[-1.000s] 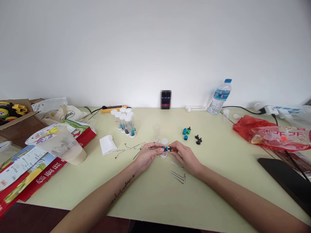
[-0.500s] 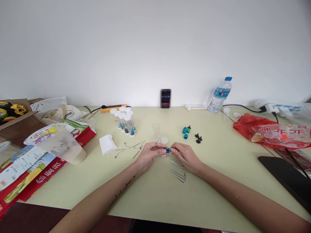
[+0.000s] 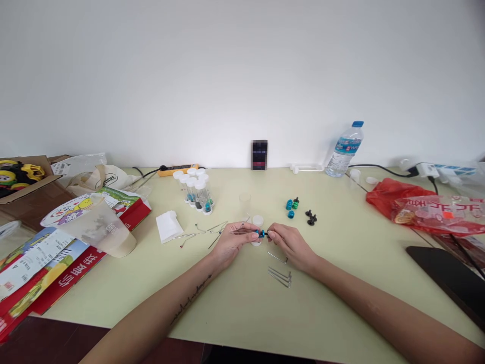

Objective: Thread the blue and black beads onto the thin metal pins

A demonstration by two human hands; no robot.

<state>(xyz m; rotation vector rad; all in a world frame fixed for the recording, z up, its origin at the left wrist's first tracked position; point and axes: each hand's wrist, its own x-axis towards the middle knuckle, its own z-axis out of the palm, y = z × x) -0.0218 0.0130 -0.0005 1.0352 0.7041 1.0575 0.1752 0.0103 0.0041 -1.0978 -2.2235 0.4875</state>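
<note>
My left hand (image 3: pixel 232 241) is closed, its thumb and fingers pinching a small shiny blue part (image 3: pixel 259 233). A thin metal rod (image 3: pixel 239 232) also shows across the fingers of that hand. From the right, my right hand (image 3: pixel 290 243) pinches a small black screw-like piece (image 3: pixel 267 234) whose tip meets the blue part; its far end is hidden by the fingers. Under the blue part lies a white round cap (image 3: pixel 256 243), with another white cap (image 3: pixel 257 221) just behind it. Several L-shaped hex keys (image 3: pixel 279 276) lie below my right hand.
Loose blue and green parts (image 3: pixel 290 214) and black screw-like pieces (image 3: pixel 311 220) lie to the right. White-capped clear tubes (image 3: pixel 200 194) stand at the left behind thin rods (image 3: pixel 189 235). A clear open tube (image 3: pixel 244 201), a water bottle (image 3: pixel 344 150) and a plastic cup (image 3: pixel 109 230) stand around.
The whole view has shifted slightly. My right hand sits a little further from the blue part, so more of the black piece shows between them. My left hand keeps its grip.
</note>
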